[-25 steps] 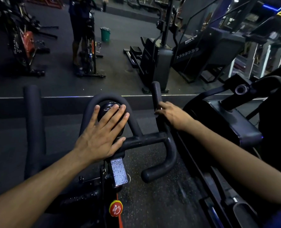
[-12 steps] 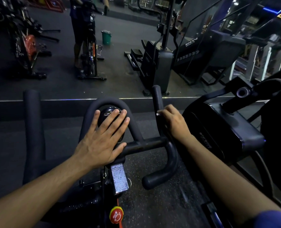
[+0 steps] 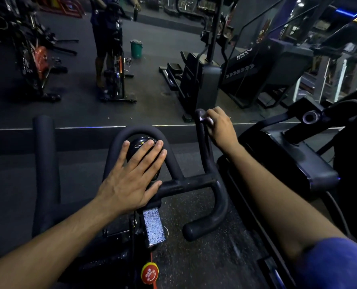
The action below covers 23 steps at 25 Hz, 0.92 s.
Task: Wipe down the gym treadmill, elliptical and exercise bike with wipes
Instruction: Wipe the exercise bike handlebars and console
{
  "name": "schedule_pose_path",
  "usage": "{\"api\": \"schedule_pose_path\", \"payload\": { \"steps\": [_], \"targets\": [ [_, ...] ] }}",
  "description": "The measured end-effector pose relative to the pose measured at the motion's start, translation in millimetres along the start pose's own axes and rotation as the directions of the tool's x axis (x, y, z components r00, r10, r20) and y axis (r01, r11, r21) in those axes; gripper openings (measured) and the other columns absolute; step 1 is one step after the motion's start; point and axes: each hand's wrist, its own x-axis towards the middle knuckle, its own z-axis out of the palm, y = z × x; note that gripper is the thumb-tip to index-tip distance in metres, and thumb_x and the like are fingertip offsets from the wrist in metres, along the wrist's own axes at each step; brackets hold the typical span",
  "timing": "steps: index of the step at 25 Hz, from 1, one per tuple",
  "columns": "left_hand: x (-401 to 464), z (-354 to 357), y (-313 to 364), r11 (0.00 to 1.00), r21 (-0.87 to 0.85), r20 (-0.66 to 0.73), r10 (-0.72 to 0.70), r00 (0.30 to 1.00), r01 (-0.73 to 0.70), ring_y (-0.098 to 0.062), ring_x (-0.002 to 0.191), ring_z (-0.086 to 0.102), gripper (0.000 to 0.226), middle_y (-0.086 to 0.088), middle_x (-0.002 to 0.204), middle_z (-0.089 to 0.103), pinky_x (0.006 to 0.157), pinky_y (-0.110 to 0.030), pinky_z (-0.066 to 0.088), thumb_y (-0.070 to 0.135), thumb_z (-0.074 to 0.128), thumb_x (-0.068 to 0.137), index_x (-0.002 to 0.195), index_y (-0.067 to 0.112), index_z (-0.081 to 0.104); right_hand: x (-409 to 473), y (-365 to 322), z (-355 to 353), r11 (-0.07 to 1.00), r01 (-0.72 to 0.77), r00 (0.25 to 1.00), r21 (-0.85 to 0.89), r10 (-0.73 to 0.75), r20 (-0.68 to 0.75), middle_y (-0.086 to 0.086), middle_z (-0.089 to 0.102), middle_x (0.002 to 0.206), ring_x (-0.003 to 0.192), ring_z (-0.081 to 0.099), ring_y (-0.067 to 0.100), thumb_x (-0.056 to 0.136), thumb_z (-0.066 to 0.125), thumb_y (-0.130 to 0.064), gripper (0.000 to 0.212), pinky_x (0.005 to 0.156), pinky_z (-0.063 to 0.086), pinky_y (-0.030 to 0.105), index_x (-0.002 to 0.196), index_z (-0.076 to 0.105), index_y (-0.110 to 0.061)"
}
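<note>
Black foam handlebar [image 3: 204,142] of the exercise bike: right hand [image 3: 220,127] at one o'clock curls round its tip, pinching a pale wipe [image 3: 208,120]; left hand [image 3: 131,180] lies flat, fingers straight, on the round console [image 3: 141,146].

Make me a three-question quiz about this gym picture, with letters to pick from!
1. Where is the right hand?
A. At the top of the right handlebar
B. On the red knob
C. On the green bucket

2. What colour is the bucket on the floor far off?
A. Yellow
B. Green
C. White

3. How does the left hand lie?
A. In a tight fist
B. Pinching a bottle
C. Flat, with straight fingers on the round display

Answers:
1. A, since the hand presses a pale wipe against the upright bar's tip.
2. B, as the bucket is plainly green against the dark floor.
3. C, since the fingers spread out straight over the round display in the middle of the bike.
</note>
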Motion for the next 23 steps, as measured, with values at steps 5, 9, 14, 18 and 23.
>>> {"api": "schedule_pose_path", "payload": {
  "steps": [5, 9, 14, 18, 23],
  "targets": [
    [0.7, -0.9, 0.4, 1.0, -0.008, 0.021, -0.003, 1.0, 0.003, -0.029, 0.156, 0.017, 0.076, -0.01, 0.168, 0.02, 0.121, -0.067, 0.012, 0.05, 0.047, 0.096, 0.157, 0.008, 0.033, -101.6, 2.3, -3.9, 0.998, -0.045, 0.99, 0.034, 0.04, 0.137, 0.0, 0.055, 0.101, 0.086, 0.059, 0.017, 0.091, 0.056, -0.014, 0.014, 0.075, 0.045, 0.028, 0.099, 0.066, -0.016],
    [0.9, -3.0, 0.4, 1.0, -0.011, 0.042, -0.007, 0.999, 0.008, -0.029, 0.156, 0.017, 0.076, -0.01, 0.168, 0.019, 0.121, -0.067, 0.011, 0.05, 0.047, 0.096, 0.158, 0.008, 0.033, -153.6, 3.9, -11.3, 0.981, -0.191, 0.967, 0.029, 0.183, 0.177, -0.005, 0.054, 0.091, 0.08, 0.059, 0.016, 0.089, 0.049, -0.028, 0.021, 0.073, 0.051, 0.034, 0.095, 0.065, -0.017],
    [1.2, -6.0, -1.0, 0.999, -0.05, 0.06, 0.006, 0.998, -0.003, -0.028, 0.156, 0.015, 0.077, -0.01, 0.169, 0.018, 0.122, -0.065, 0.008, 0.049, 0.047, 0.096, 0.159, 0.009, 0.029, -163.5, -4.6, -41.7, 0.97, -0.242, 0.932, -0.034, 0.242, 0.271, -0.005, 0.06, 0.083, 0.08, 0.062, 0.017, 0.087, 0.071, -0.013, 0.003, 0.07, 0.049, 0.032, 0.089, 0.07, -0.015],
    [-6.0, -12.1, -8.3, 0.958, -0.264, 0.015, -0.116, 0.993, 0.116, -0.029, 0.157, 0.01, 0.076, -0.012, 0.17, 0.011, 0.126, -0.054, 0.008, 0.039, 0.049, 0.097, 0.16, 0.006, 0.02, -156.1, -51.9, -39.1, 0.983, -0.135, 0.988, 0.123, 0.125, 0.085, -0.009, 0.059, 0.09, 0.082, 0.059, 0.008, 0.087, 0.07, -0.009, 0.018, 0.076, 0.047, 0.022, 0.099, 0.071, -0.022],
    [-55.0, -13.7, -21.0, 0.924, -0.314, 0.137, -0.184, 0.973, 0.219, -0.024, 0.158, 0.008, 0.077, -0.01, 0.171, 0.001, 0.126, -0.042, 0.012, 0.043, 0.038, 0.102, 0.162, 0.008, 0.005, -159.5, -102.0, 6.8, 0.988, 0.15, 0.965, 0.043, -0.156, 0.212, -0.004, 0.051, 0.102, 0.094, 0.053, 0.019, 0.089, 0.048, -0.019, 0.025, 0.077, 0.052, 0.037, 0.107, 0.065, -0.023]
  ]
}}
